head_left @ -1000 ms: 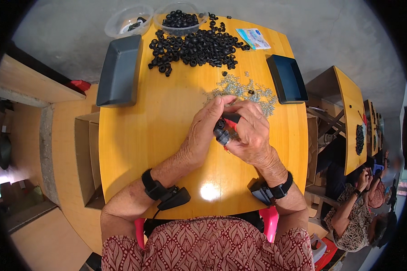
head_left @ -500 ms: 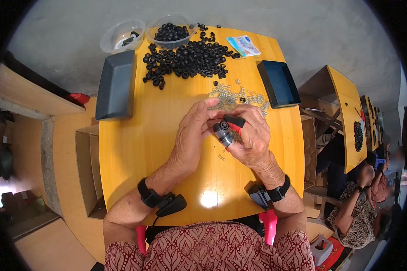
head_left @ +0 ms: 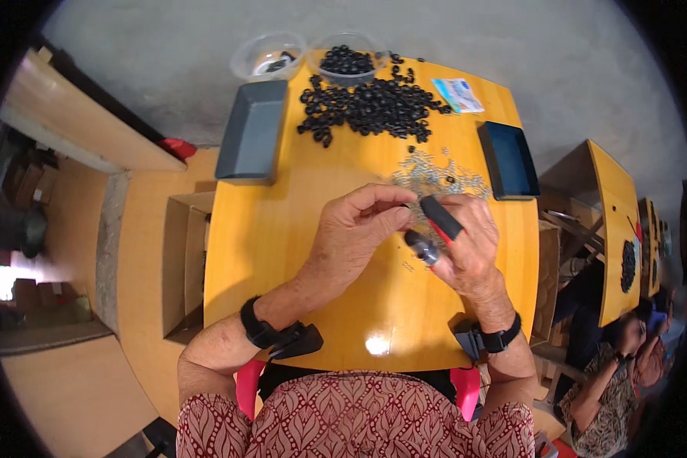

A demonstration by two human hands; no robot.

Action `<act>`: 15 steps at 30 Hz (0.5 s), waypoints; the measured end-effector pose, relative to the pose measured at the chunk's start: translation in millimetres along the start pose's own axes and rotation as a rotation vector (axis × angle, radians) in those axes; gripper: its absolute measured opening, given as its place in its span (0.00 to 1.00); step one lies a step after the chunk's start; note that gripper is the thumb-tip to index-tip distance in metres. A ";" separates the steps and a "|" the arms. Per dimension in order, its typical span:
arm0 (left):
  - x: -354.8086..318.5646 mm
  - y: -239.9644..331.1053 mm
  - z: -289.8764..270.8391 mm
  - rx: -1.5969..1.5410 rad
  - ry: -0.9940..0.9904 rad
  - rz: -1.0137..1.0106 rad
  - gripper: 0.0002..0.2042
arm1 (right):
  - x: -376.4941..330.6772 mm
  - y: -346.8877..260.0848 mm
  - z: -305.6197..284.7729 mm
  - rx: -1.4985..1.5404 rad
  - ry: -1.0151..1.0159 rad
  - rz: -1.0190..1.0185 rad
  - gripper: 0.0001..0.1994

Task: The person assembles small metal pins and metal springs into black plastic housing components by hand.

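My left hand (head_left: 359, 229) is closed in a pinch, thumb against forefinger, over the middle of the yellow table (head_left: 282, 252). A small dark piece (head_left: 404, 204) shows at its fingertips, too small to make out fully. Just to the right, my right hand (head_left: 472, 240) is wrapped round a red-and-black hand tool (head_left: 441, 220); its dark grey end points toward the left hand, and the palm hides the rest. Beyond both hands lie many small silvery metal pieces (head_left: 427, 172), and behind those a heap of black ring-shaped parts (head_left: 382, 107).
An empty grey tray (head_left: 253, 126) stands at the far left, a dark blue tray (head_left: 509, 156) at the right edge. Two clear tubs (head_left: 269, 55) and a blue-white packet (head_left: 458, 95) sit at the back. A cardboard box (head_left: 183, 267) is left of the table; people work at the right.
My left hand has drawn away from the tool and closed into a pinch. The right hand still grips the tool, with its end now apart from the left fingers. The whole view has shifted.
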State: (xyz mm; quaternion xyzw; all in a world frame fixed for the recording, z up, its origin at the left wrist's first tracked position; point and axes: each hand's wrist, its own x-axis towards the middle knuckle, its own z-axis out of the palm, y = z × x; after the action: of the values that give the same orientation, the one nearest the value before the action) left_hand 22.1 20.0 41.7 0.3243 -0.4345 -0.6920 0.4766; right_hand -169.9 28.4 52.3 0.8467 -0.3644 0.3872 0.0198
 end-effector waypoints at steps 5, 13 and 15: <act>-43.4 53.7 -43.5 0.216 0.303 0.199 0.08 | -5.0 5.1 -7.3 -0.027 -0.034 -0.019 0.15; -110.6 71.1 -172.6 0.447 0.858 0.263 0.10 | -15.3 12.5 -12.0 -0.105 -0.042 0.037 0.12; -120.9 60.2 -194.3 0.609 0.943 0.318 0.11 | -15.5 11.7 -10.2 -0.108 -0.052 0.037 0.12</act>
State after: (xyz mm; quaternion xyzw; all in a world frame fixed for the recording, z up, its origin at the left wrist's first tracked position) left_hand 253.1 66.9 20.6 0.6506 -0.3983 -0.2368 0.6017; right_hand -190.6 32.3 46.2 0.8473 -0.4007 0.3452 0.0492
